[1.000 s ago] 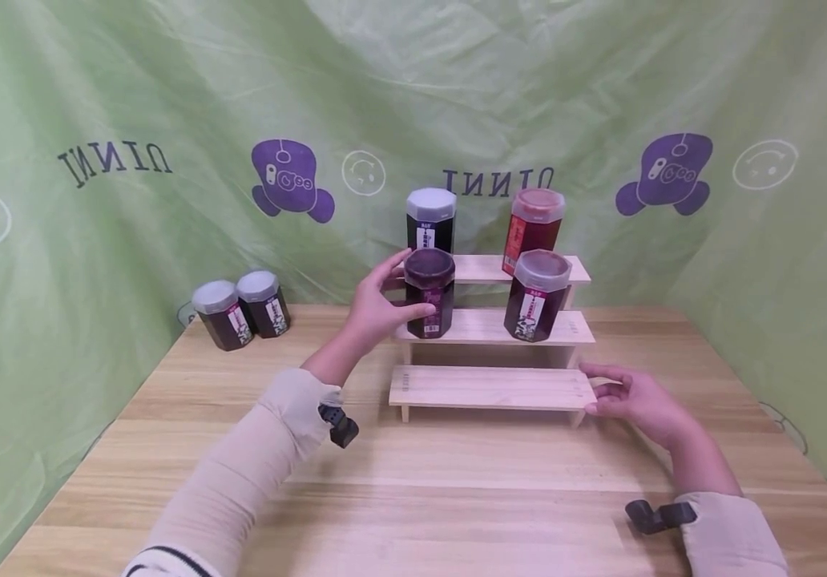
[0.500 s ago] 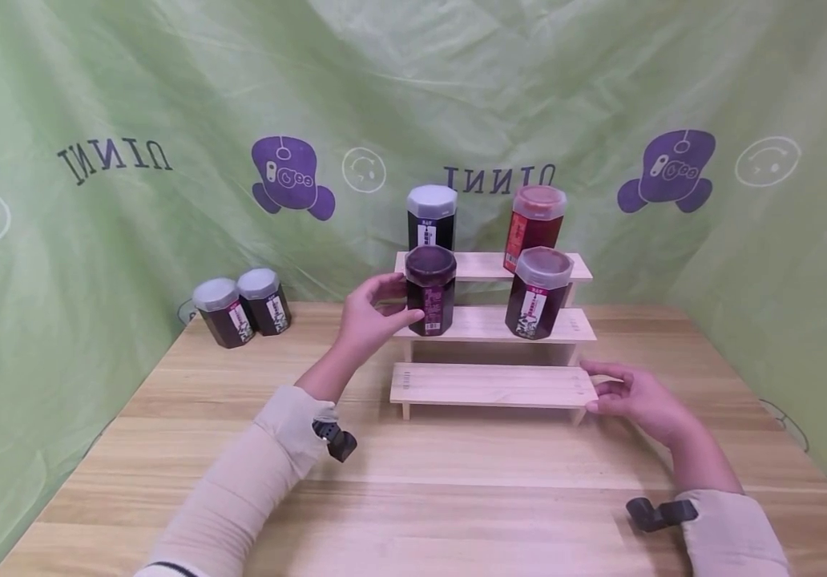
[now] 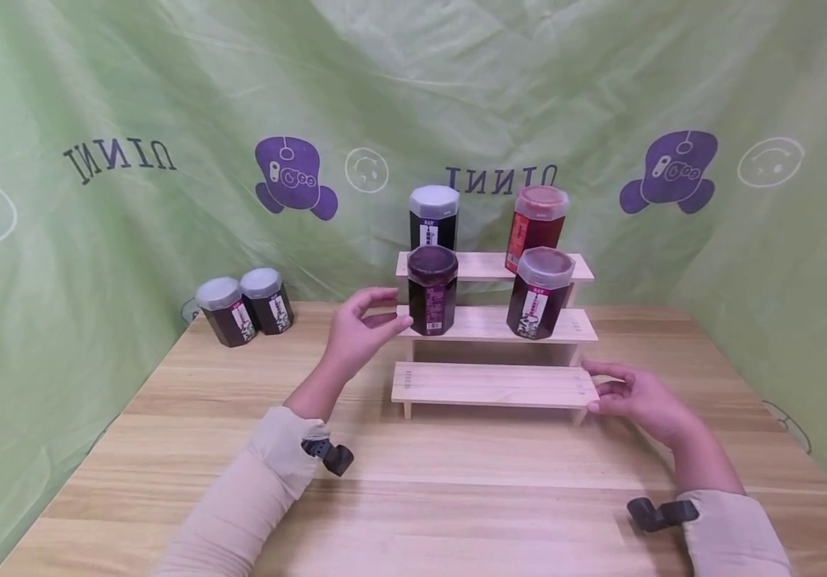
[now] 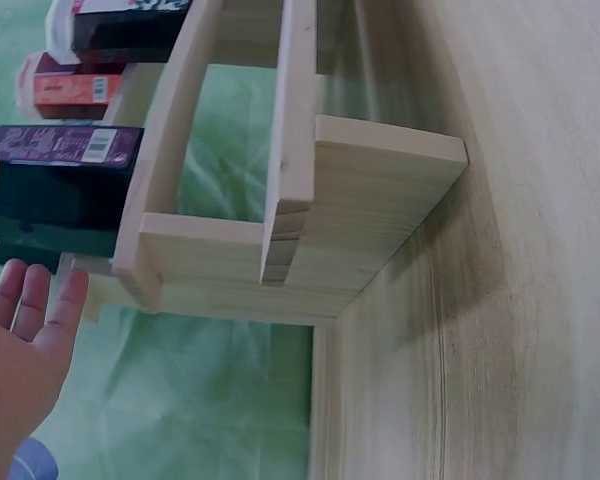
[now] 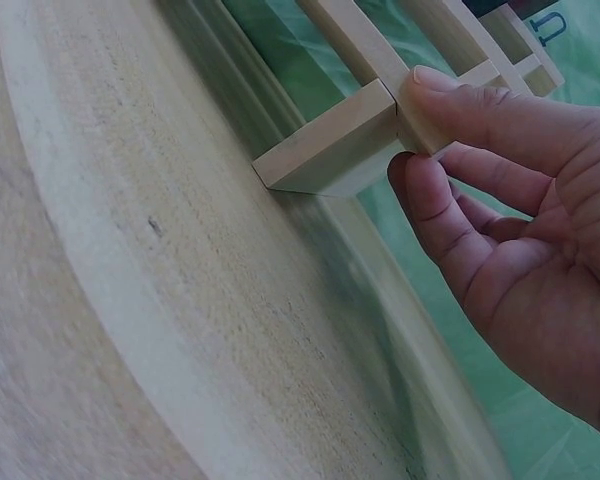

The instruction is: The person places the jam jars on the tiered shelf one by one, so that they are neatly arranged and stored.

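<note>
A dark purple jar (image 3: 433, 300) with a dark lid stands upright at the left of the middle step of a three-step wooden display stand (image 3: 489, 385). My left hand (image 3: 354, 332) is just left of this jar, thumb and fingers spread apart around nothing. The left wrist view has the same jar (image 4: 55, 200) lying sideways in the picture, the loosely extended fingers (image 4: 30, 310) beside its base. At the stand's right end, my right hand (image 3: 640, 407) holds the lowest step. Seen from the right wrist, thumb and forefinger pinch the plank's corner (image 5: 420, 125).
On the middle step's right is a dark jar (image 3: 539, 300) with a pale lid. The top step bears a white-lidded jar (image 3: 433, 220) and a red jar (image 3: 538, 228). Two more jars (image 3: 229, 316) stand at the table's back left. A green printed curtain (image 3: 190, 80) surrounds the table (image 3: 457, 497).
My left hand has let go of the dark purple jar and drawn back to the left and down. The jar stays on the middle step. The right hand keeps its hold.
</note>
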Tool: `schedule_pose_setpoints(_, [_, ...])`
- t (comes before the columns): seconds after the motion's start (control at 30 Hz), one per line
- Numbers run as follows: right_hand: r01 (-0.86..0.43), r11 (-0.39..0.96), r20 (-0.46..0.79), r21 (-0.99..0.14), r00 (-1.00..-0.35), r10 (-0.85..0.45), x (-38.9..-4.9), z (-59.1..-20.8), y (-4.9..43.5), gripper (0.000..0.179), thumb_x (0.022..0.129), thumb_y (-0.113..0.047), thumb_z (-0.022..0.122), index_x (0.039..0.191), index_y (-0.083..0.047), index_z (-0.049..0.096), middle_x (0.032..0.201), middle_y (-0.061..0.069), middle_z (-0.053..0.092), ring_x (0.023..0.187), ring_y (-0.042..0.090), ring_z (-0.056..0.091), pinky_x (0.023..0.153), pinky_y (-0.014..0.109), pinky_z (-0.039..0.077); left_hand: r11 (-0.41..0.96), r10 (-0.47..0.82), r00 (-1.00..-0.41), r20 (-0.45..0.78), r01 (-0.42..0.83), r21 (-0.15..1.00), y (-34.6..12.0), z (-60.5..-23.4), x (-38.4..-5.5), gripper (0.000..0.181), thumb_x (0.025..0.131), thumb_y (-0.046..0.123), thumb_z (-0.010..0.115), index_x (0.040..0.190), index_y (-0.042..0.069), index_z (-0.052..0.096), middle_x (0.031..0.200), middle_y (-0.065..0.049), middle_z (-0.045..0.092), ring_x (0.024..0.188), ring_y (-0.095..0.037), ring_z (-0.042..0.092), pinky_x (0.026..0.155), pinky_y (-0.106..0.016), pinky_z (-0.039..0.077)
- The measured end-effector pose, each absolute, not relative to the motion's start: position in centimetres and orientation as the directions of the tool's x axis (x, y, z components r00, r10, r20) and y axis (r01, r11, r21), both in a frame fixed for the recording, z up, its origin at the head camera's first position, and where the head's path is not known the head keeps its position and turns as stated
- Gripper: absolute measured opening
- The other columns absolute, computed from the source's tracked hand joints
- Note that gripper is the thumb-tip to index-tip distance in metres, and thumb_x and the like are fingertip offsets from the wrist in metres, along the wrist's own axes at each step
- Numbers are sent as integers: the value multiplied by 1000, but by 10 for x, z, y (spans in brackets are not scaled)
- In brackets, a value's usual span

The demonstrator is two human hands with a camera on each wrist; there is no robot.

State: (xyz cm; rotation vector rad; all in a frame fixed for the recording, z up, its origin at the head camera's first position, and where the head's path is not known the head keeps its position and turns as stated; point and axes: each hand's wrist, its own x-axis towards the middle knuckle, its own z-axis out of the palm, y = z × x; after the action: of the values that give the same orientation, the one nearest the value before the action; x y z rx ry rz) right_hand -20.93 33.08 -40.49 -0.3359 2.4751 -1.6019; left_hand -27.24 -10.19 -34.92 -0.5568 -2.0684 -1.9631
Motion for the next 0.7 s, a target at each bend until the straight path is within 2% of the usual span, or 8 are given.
schedule_pose_setpoints(0.13, [-92,401,-25,-912,-960,-278,-209,-405,331,76,82,-7,76,144,9,36,127,32,53,98,8,63,82,24,55,-5,119,-878,465,467,884,-109,-349,-268,48,79,4,80,122,-7,60,124,-19,55,107,-46,59,89,-32,55])
schedule_pose_setpoints(0.27, [-88,396,-28,-914,-960,-278,-209,-405,330,76,82,-7,76,144,9,36,127,33,52,98,8,62,82,24,55,-16,115,-853,510,512,859,-116,-348,-264,48,79,-2,78,123,-9,58,122,-18,55,110,-48,54,94,-44,52])
schedule_pose_setpoints(0.37, [-87,394,-29,-915,-960,-279,-209,-405,331,76,82,-7,76,144,9,36,127,32,52,98,8,62,82,24,55,2,104,-846,524,527,850,-122,-348,-261,50,78,-4,78,123,-9,57,123,-17,55,112,-41,54,96,-50,50])
schedule_pose_setpoints(0.5, [-88,398,-29,-913,-960,-278,-209,-405,331,76,82,-8,76,144,9,36,127,32,53,98,8,62,83,24,55,37,90,-842,532,537,843,-130,-349,-258,51,77,-4,78,123,-7,57,123,-17,55,110,-27,55,96,-49,49])
schedule_pose_setpoints(0.7, [-100,415,-20,-904,-961,-276,-208,-404,330,75,82,-8,76,144,8,37,124,31,55,97,9,62,82,23,54,51,72,-843,533,536,842,-143,-353,-254,49,78,-4,77,123,-8,57,121,-15,55,108,-22,55,97,-53,47])
